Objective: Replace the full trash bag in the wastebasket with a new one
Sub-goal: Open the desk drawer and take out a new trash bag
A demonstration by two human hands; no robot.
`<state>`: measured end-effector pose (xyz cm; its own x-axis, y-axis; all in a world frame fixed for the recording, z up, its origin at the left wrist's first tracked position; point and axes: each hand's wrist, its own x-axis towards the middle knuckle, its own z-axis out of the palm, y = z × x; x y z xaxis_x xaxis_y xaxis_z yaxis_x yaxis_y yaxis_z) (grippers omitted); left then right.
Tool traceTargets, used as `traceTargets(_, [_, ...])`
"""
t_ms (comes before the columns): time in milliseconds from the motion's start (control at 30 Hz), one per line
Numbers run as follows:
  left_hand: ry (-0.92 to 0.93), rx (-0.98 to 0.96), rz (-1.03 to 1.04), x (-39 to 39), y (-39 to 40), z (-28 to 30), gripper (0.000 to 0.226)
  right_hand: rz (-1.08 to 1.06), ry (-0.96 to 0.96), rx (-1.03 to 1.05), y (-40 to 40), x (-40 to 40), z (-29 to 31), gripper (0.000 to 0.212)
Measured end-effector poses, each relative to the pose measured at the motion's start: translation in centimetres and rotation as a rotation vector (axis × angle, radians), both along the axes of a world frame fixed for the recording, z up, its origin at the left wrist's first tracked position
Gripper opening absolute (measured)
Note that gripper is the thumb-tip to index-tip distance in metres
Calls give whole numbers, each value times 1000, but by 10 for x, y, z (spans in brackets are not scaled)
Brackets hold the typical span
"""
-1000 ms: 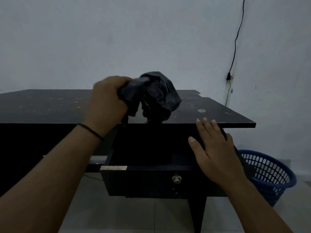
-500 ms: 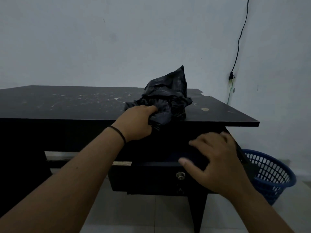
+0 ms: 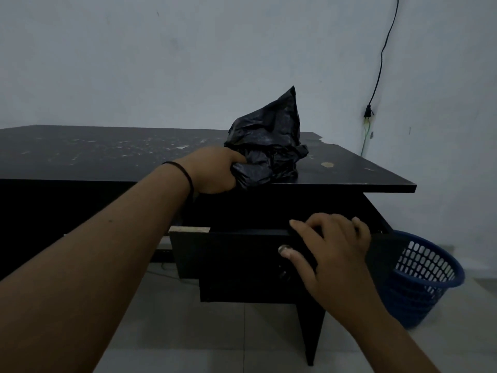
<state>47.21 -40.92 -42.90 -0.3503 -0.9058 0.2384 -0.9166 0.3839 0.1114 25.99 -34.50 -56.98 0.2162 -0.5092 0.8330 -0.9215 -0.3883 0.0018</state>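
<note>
A black desk (image 3: pixel 80 162) is seen spanning the left and centre of the head view, its top speckled with pale flecks and chipped at the far right corner. The left forearm is extended from the near left across the desk's front edge, a thin dark band (image 3: pixel 185 175) being worn at the wrist. The left hand (image 3: pixel 215 170) is rested on the desk top near its front edge, with fingers and thumb curled round the near lower folds of a crumpled black trash bag (image 3: pixel 269 138). The bag is set on the desk top, just right of and beyond that hand, and is bunched into a heap with one point standing upright. Below the desk top an open drawer (image 3: pixel 236 259) is pulled out toward the viewer; a pale bare strip is shown at the left end of its front panel's top edge, and a small round metal lock (image 3: pixel 283 249) is set in the panel face. The right hand (image 3: pixel 333 251) is placed on the right part of the drawer front, fingers hooked over the top edge and thumb pressed on the face just beside the lock, well apart from the bag and lower than it. On the tiled floor to the far right, beside the desk leg, a blue perforated wastebasket (image 3: pixel 427 278) is standing with no liner visible. A black cable (image 3: pixel 382 55) is run down the wall to a plug above it.
</note>
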Motion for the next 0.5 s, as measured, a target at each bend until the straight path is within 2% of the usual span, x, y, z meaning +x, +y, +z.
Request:
traceTargets(67, [2, 6, 9, -1, 0, 0, 33, -67, -67, -43, -4, 7, -3, 38])
traceTargets(167, [10, 6, 13, 0, 0, -1, 29, -61, -126, -94, -7, 24, -10, 21])
traceTargets(267, [14, -10, 13, 0, 1, -3, 30, -1, -165, -75, -11, 37, -14, 23])
traceTargets(500, [35, -16, -1, -2, 3, -8, 34, -31, -249, 137, -50, 35, 9, 17])
